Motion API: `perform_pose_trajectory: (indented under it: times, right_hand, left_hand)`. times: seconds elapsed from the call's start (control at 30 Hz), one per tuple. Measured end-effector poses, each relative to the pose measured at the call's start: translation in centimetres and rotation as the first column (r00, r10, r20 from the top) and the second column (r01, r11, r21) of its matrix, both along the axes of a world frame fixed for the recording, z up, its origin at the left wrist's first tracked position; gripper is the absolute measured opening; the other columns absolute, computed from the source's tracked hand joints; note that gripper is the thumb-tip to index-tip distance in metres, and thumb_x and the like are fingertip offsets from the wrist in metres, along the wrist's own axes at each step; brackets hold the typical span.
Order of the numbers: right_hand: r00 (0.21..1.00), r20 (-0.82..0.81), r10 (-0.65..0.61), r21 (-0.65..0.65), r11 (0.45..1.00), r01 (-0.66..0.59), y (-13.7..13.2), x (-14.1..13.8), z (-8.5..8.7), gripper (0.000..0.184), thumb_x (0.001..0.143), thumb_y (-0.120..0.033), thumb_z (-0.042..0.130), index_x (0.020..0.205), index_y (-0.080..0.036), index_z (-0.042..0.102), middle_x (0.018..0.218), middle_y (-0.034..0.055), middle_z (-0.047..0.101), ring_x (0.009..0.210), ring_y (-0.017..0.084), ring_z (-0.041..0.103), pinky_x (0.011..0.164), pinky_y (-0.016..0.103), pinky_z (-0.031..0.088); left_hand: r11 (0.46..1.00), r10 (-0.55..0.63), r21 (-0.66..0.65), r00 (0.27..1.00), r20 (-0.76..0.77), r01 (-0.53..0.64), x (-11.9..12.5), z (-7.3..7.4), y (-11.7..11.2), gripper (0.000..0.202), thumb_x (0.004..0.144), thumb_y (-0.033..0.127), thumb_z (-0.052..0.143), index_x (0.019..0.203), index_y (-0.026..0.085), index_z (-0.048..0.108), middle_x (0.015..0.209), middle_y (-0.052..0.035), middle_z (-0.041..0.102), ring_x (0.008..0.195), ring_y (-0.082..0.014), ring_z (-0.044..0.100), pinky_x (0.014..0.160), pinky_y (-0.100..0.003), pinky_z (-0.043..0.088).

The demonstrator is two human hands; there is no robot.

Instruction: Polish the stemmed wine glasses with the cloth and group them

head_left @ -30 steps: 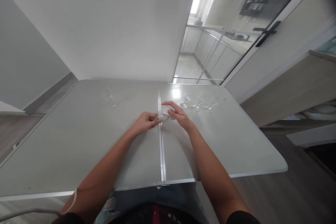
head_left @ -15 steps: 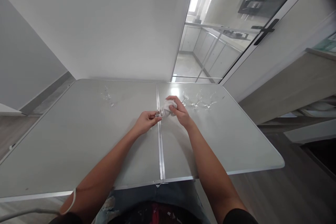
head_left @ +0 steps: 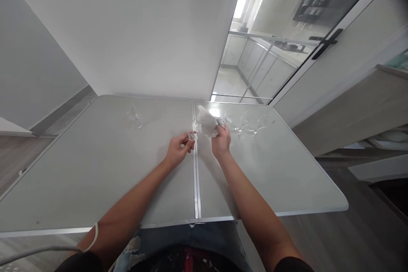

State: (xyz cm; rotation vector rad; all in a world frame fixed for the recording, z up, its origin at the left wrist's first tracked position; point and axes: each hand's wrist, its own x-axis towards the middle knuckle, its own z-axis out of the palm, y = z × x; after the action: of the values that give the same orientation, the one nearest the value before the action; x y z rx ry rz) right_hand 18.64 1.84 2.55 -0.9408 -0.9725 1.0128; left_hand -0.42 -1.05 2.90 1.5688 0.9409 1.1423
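My left hand (head_left: 177, 148) pinches the stem of a small clear glass (head_left: 192, 132), held just above the seam of the grey folding table (head_left: 95, 170). My right hand (head_left: 221, 139) is closed on a crumpled white cloth (head_left: 205, 120), which sticks up beside the glass's bowl. The glass is transparent and hard to make out. Both hands hover over the table's middle, near the far edge.
Several clear stemmed glasses (head_left: 245, 125) lie or stand to the right of my right hand. One more clear glass (head_left: 134, 115) sits at the far left of the table. A white wall and a glass door (head_left: 280, 38) are behind the table.
My right hand has lifted the cloth off the glass and moved up and to the right. The left hand keeps its pinch on the glass.
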Motion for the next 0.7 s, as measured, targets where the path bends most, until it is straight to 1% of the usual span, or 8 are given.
perform_pose_trajectory:
  times: [0.07,0.1,0.17,0.3,0.4,0.53,0.63,0.7]
  right_hand:
    - [0.969,-0.131,-0.209,-0.01,0.978,0.209,0.0,0.2,0.4,0.032,0.086,-0.039,0.055,0.114,-0.023,0.055,0.108,0.0033,0.063,0.1,0.018,0.06,0.083,0.029,0.049]
    - [0.953,-0.151,-0.261,-0.026,0.965,0.26,0.0,0.3,0.6,0.03,0.085,-0.038,0.057,0.111,-0.023,0.056,0.105,0.0021,0.064,0.097,0.017,0.061,0.082,0.028,0.05]
    - [0.959,-0.118,-0.258,-0.051,0.966,0.254,-0.2,0.3,0.9,0.029,0.083,-0.038,0.064,0.106,-0.022,0.058,0.102,0.0006,0.066,0.094,0.017,0.062,0.08,0.027,0.05]
    - [0.974,-0.182,-0.135,-0.076,0.99,0.123,-0.6,-0.4,1.3,0.035,0.083,-0.045,0.07,0.108,-0.021,0.062,0.108,0.0042,0.071,0.098,0.019,0.066,0.083,0.03,0.052]
    - [0.956,-0.291,0.039,-0.103,0.992,-0.071,-1.0,-1.1,1.9,0.04,0.087,-0.054,0.065,0.108,-0.021,0.066,0.107,0.0056,0.072,0.101,0.021,0.067,0.081,0.031,0.053]
    - [0.901,-0.282,0.33,-0.102,0.923,-0.37,-2.0,-2.2,2.7,0.053,0.092,-0.07,0.047,0.106,-0.022,0.067,0.1,0.0059,0.072,0.1,0.024,0.066,0.076,0.032,0.054]
    - [0.921,-0.218,0.323,-0.027,0.941,-0.337,-2.6,-2.9,2.4,0.053,0.095,-0.072,0.038,0.106,-0.025,0.061,0.1,0.0046,0.068,0.096,0.023,0.065,0.073,0.032,0.053]
    - [0.962,-0.066,0.265,0.024,0.964,-0.264,-2.9,-3.1,1.7,0.045,0.097,-0.067,0.039,0.105,-0.026,0.055,0.099,0.004,0.064,0.093,0.021,0.063,0.072,0.031,0.053]
  left_hand:
    - [0.999,0.027,0.021,1.0,0.014,-0.027,-0.1,0.1,-0.3,0.045,0.093,0.05,0.06,0.119,0.014,0.066,0.062,0.0026,0.057,0.052,-0.0092,0.051,0.058,-0.023,0.045]
    - [0.999,0.032,0.027,0.999,0.026,-0.033,-0.2,0.1,-0.3,0.043,0.094,0.049,0.059,0.117,0.014,0.067,0.062,0.0026,0.057,0.052,-0.0093,0.051,0.057,-0.023,0.045]
    - [0.998,0.026,0.054,0.999,0.037,-0.028,-0.2,0.2,-0.5,0.038,0.094,0.048,0.06,0.111,0.015,0.069,0.061,0.0023,0.057,0.051,-0.0092,0.052,0.057,-0.023,0.044]
    - [0.995,0.048,0.084,0.995,0.091,-0.056,-0.3,0.3,-0.5,0.035,0.093,0.046,0.062,0.11,0.016,0.069,0.062,0.0021,0.057,0.051,-0.0095,0.052,0.058,-0.024,0.045]
    - [0.999,0.041,0.01,0.992,0.118,-0.043,0.0,0.3,-0.2,0.039,0.093,0.049,0.061,0.111,0.016,0.068,0.062,0.0023,0.056,0.052,-0.0097,0.051,0.056,-0.023,0.045]
    - [0.997,0.009,-0.072,0.997,0.083,-0.003,0.7,-0.1,0.1,0.042,0.089,0.056,0.062,0.088,0.014,0.067,0.055,0.0037,0.049,0.049,-0.0091,0.046,0.05,-0.022,0.04]
    - [0.99,0.071,-0.133,0.989,0.126,-0.055,1.0,-0.3,0.3,0.046,0.092,0.058,0.056,0.076,0.015,0.062,0.054,0.0038,0.045,0.048,-0.0082,0.041,0.049,-0.022,0.035]
    - [0.985,0.06,-0.171,0.987,0.148,-0.034,1.2,-0.2,0.2,0.046,0.093,0.057,0.054,0.076,0.015,0.061,0.055,0.0036,0.046,0.049,-0.0083,0.04,0.05,-0.022,0.033]
